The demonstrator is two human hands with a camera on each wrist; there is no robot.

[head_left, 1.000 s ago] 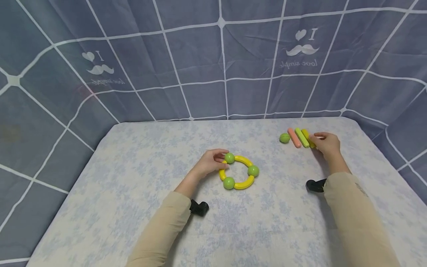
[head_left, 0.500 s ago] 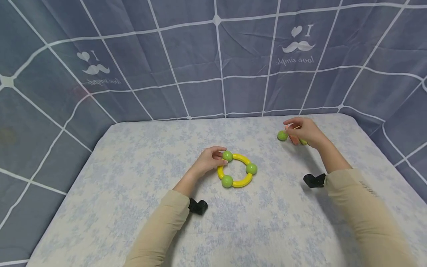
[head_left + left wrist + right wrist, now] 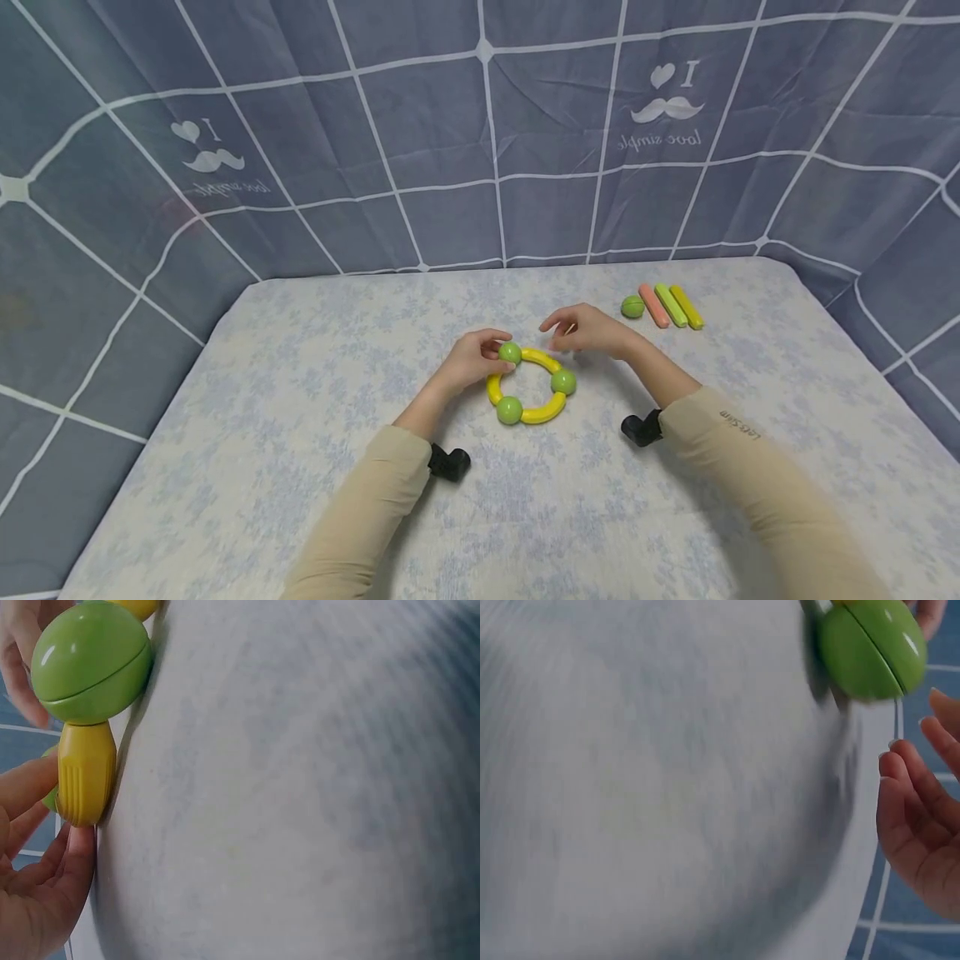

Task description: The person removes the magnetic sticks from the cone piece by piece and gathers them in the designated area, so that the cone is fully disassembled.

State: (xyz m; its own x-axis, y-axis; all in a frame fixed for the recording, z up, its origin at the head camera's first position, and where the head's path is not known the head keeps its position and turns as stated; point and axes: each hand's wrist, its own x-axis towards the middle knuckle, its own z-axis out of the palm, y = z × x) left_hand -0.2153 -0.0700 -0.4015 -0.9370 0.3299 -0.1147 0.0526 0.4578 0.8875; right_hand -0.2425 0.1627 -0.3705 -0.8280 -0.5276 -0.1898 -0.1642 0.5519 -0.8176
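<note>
A ring (image 3: 544,413) of curved yellow rods joined by three green balls lies flat on the table in the head view. At its upper left, my left hand (image 3: 470,362) pinches it between thumb and fingers, beside a green ball (image 3: 510,353). One yellow rod (image 3: 88,776) shows between those fingers in the left wrist view. My right hand (image 3: 588,328) hovers just off the ring's upper right, its loosely bent fingers holding nothing. In the right wrist view, a gap separates this hand (image 3: 926,825) from the nearest green ball (image 3: 871,649).
Toward the back right of the table (image 3: 337,358) lie a loose green ball (image 3: 632,307), a pink stick (image 3: 654,306), a lime stick (image 3: 671,305) and a yellow stick (image 3: 687,307), side by side. A blue checked curtain (image 3: 420,125) rises along the back and sides.
My right hand has left the yellow stick at the back right, passed over the other sticks and come left to the ring. My left hand stays on the ring.
</note>
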